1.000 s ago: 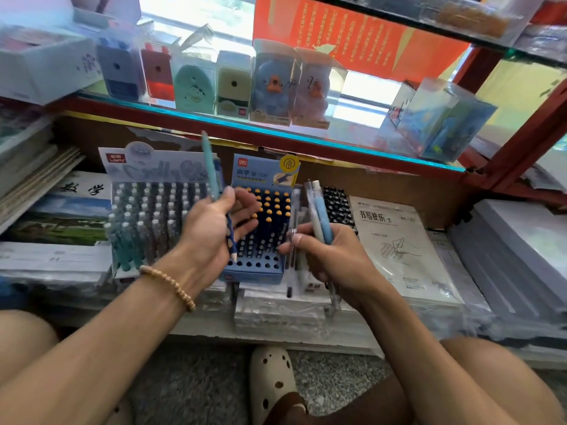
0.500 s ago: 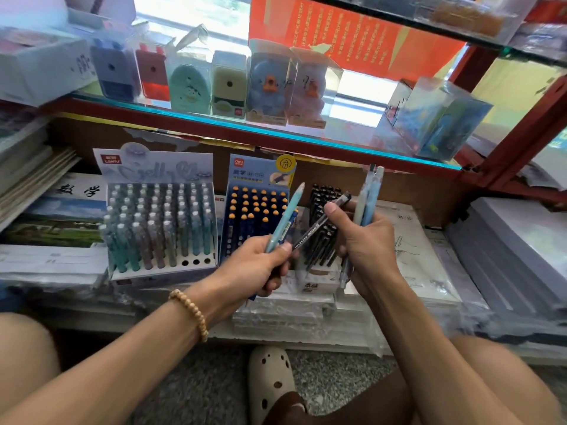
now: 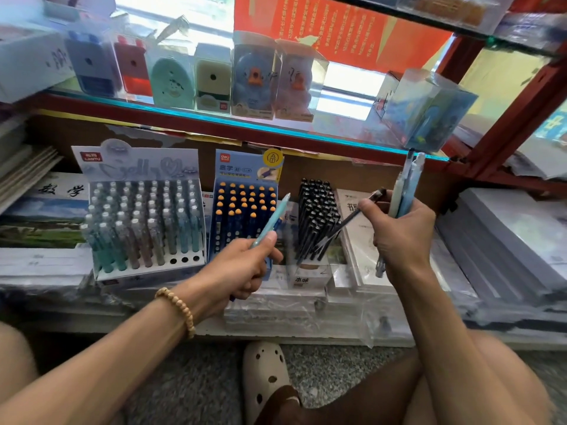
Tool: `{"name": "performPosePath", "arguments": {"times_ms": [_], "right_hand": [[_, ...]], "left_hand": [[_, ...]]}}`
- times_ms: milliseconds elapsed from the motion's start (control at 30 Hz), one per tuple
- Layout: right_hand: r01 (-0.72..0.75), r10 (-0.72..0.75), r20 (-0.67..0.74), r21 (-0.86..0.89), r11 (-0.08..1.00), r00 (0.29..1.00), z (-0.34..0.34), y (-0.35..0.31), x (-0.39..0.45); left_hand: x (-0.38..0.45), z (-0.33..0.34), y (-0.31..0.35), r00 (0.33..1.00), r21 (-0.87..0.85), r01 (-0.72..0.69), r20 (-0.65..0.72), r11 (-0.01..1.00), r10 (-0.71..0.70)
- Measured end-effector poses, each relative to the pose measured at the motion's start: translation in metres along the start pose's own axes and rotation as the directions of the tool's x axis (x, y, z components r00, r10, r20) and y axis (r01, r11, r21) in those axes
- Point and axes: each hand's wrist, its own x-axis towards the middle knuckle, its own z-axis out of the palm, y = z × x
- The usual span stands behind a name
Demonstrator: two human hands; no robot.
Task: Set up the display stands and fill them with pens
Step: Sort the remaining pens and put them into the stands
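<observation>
Since half a second ago the hands have drawn apart, the left hand (image 3: 242, 268) gripping one pale blue pen (image 3: 271, 220), the right hand (image 3: 402, 234) clasping a bundle of pens (image 3: 405, 185) and pinching a black pen (image 3: 352, 217). Left to right, the white stand (image 3: 147, 268) looks nearly full with three open holes in front, the blue stand (image 3: 242, 216) partly filled, and the black pens (image 3: 317, 216) packed tight.

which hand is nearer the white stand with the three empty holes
Left. The left hand, holding a light blue pen, is just right of the white stand; the right hand is far right, past the black pens.
</observation>
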Motion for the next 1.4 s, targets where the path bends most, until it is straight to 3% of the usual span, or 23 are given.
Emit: {"name": "performPosePath", "arguments": {"times_ms": [233, 533, 633, 800, 1033, 1100, 1200, 1400], "right_hand": [[0.071, -0.035, 0.135, -0.272, 0.96, 0.99, 0.013, 0.022, -0.014], [0.111, -0.053, 0.166, -0.362, 0.926, 0.985, 0.015, 0.022, -0.01], [0.106, -0.018, 0.235, -0.369, 0.923, 0.972, 0.02, 0.027, -0.015], [0.165, -0.005, 0.325, -0.466, 0.869, 0.946, 0.032, 0.039, -0.029], [0.161, -0.128, 0.135, -0.274, 0.948, 0.983, 0.029, 0.003, -0.024], [0.115, -0.083, 0.204, -0.15, 0.982, 0.975, 0.032, -0.012, -0.024], [-0.08, 0.065, 0.387, 0.025, 0.996, 0.92, 0.034, -0.028, -0.031], [-0.247, 0.149, 0.649, 0.063, 0.967, 0.746, 0.047, -0.032, -0.032]], "left_hand": [[0.0, 0.004, 0.002, 0.999, -0.113, 0.055, 0.007, 0.992, -0.054], [-0.001, -0.002, 0.006, 1.0, -0.165, -0.008, -0.028, 0.986, 0.003], [-0.001, 0.0, 0.007, 0.999, -0.175, -0.028, -0.03, 0.984, 0.023], [-0.003, 0.003, 0.005, 0.998, -0.069, -0.066, -0.001, 0.995, 0.067], [-0.01, -0.003, 0.006, 0.992, 0.163, -0.119, 0.058, 0.979, 0.111], [-0.012, -0.005, 0.004, 0.99, 0.241, -0.13, 0.078, 0.962, 0.115], [-0.016, -0.004, 0.003, 0.986, 0.296, -0.153, 0.104, 0.943, 0.127], [-0.024, -0.012, 0.007, 0.971, 0.357, -0.215, 0.173, 0.909, 0.162]]}}
